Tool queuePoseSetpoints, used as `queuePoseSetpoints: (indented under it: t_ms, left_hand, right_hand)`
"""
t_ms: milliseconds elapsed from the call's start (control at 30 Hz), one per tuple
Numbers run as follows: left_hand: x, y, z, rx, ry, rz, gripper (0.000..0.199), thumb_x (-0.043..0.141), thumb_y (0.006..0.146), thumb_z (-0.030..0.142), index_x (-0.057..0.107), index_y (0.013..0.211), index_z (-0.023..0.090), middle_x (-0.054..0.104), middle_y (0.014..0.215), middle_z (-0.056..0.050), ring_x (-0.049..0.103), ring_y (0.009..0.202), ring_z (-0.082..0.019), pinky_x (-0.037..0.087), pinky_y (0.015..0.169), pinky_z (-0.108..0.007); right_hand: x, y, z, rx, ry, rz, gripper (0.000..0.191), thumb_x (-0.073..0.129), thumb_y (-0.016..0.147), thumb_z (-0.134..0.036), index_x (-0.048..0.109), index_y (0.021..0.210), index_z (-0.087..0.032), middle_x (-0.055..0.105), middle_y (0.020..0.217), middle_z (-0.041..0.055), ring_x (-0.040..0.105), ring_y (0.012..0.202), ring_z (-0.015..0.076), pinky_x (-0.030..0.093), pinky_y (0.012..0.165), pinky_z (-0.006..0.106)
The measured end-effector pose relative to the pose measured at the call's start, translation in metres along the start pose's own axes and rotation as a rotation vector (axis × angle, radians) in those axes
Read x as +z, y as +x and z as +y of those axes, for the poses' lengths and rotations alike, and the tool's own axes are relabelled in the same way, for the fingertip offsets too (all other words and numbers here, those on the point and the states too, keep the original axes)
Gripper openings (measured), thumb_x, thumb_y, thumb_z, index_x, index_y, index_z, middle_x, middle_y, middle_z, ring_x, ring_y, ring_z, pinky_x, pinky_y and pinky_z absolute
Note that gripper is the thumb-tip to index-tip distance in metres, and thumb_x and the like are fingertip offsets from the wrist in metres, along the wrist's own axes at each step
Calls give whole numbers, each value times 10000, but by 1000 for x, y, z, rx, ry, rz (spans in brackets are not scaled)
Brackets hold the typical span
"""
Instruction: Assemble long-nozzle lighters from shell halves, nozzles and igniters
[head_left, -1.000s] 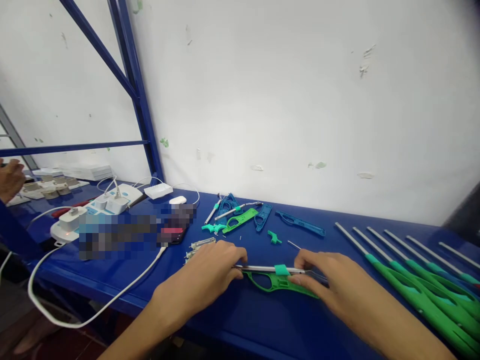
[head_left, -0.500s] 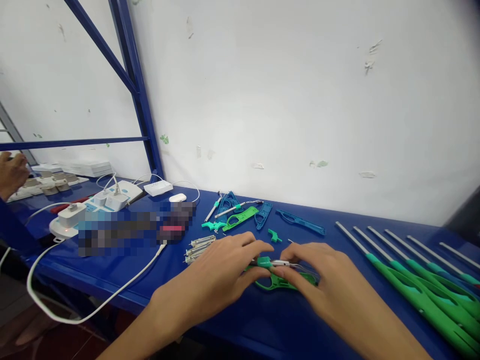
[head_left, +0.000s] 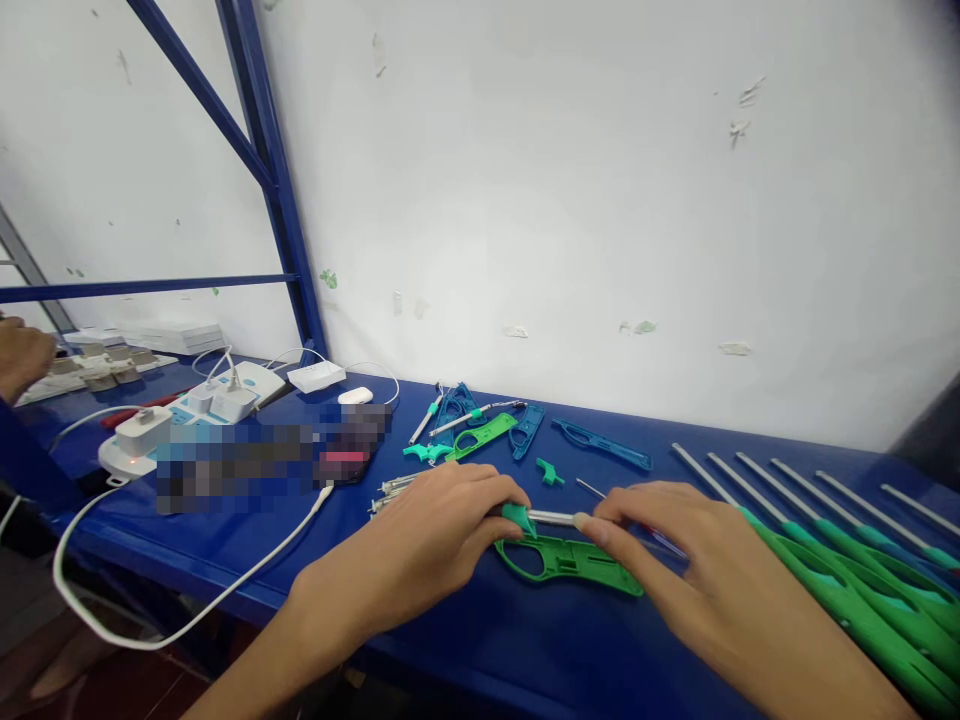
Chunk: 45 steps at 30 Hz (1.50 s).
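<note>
My left hand [head_left: 457, 520] is closed on a metal lighter tube [head_left: 553, 517] with a teal trigger piece [head_left: 517, 516] at its near-hand end. My right hand [head_left: 667, 545] pinches the tube's other end between thumb and fingers. A thin screwdriver [head_left: 591, 488] is tucked in the same right hand, its shaft pointing out past the fingers and its clear handle partly showing behind the thumb. Below the tube, a green lighter shell half [head_left: 577, 566] lies on the blue table with its inner side up. Several small metal-bodied parts [head_left: 391, 490] lie partly hidden behind my left hand.
Long-nosed green lighters [head_left: 840, 580] lie in a row at right. Blue shell halves [head_left: 600, 443], a green shell half [head_left: 484, 437] and a loose teal trigger [head_left: 550, 472] lie behind my hands. A power strip [head_left: 255, 385] and white cable [head_left: 247, 590] are at left; another person's hand [head_left: 26, 355] is beyond.
My right hand has shifted right, and more of the metal tube and the green shell half now shows. The teal trigger piece has turned in my left fingers. The other person's hand moved slightly.
</note>
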<state>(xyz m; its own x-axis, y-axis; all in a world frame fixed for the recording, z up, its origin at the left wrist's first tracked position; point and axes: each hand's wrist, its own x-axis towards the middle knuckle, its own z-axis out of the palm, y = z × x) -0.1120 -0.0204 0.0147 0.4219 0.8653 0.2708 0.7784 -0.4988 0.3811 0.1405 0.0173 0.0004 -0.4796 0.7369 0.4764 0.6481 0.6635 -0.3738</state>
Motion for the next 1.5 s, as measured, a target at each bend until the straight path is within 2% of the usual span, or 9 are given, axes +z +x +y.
queuePoseSetpoints:
  t_ms: [167,433,667,833,967,1100,1300,1400,1500]
  left_hand:
    - [-5,-2,-7,-37,24,-3,124,564,1065,291,673,1122,302,730,1123,52,648,1055,-187,435,916,-322]
    - [-12,-2,-11,-54,31,-11,142,572,1053,265,696,1119,283,743,1116,31,665,1057,-197,447,917,-323]
    - [-21,-6,-12,-90,55,-4,200,545,1046,272,727,1129,283,756,1146,16,686,1072,-211,473,889,-304]
    - [-23,-9,-18,-147,86,-15,223,523,1050,317,724,1146,302,752,1169,12,676,1106,-234,473,897,-317]
    - [-22,-14,-14,-136,118,-40,231,505,1042,297,706,1156,313,732,1166,1,656,1112,-246,474,919,-344]
    - [-16,-14,-6,-72,94,-34,316,506,1007,204,655,1267,302,690,1230,-28,615,1169,-246,466,985,-363]
    - [-6,-4,-1,-38,32,-118,193,500,1085,348,678,1117,281,692,1080,-4,631,1022,-204,462,899,-329]
    - [-6,-2,-6,-32,35,-100,183,485,1096,323,661,1134,286,690,1092,9,635,1014,-193,450,893,-315]
    - [-11,-3,-10,-47,42,-74,155,502,1090,302,655,1095,285,696,1093,30,643,1016,-182,440,877,-300]
  right_hand:
    - [-3,-4,8,-3,-4,14,435,512,997,-651,775,888,-322,796,954,18,718,902,252,545,823,355]
    - [-9,1,8,-39,19,35,585,404,995,-726,786,841,-312,807,884,41,754,830,257,593,727,362]
    - [-7,-1,7,62,4,-42,409,518,990,-648,786,941,-343,803,1001,22,744,949,268,600,822,374]
    - [-3,-3,5,26,10,-43,342,511,1018,-591,753,1108,-367,790,1130,0,727,1064,255,592,862,341]
    - [1,-2,4,13,-1,-79,342,471,1052,-555,741,1086,-347,782,1114,1,721,1048,233,569,877,323]
    - [9,1,2,22,-6,-99,333,463,1062,-538,731,1101,-344,772,1139,5,705,1086,237,546,887,327]
    - [14,6,-7,36,53,-162,310,479,1057,-528,738,1060,-358,772,1098,-8,707,1035,238,528,859,345]
    - [14,6,-4,84,98,-136,274,553,1022,-528,707,1201,-389,763,1136,1,708,1055,246,532,890,362]
    - [13,6,4,133,137,-133,411,641,965,-526,621,1358,-408,763,1090,13,715,1034,260,540,893,386]
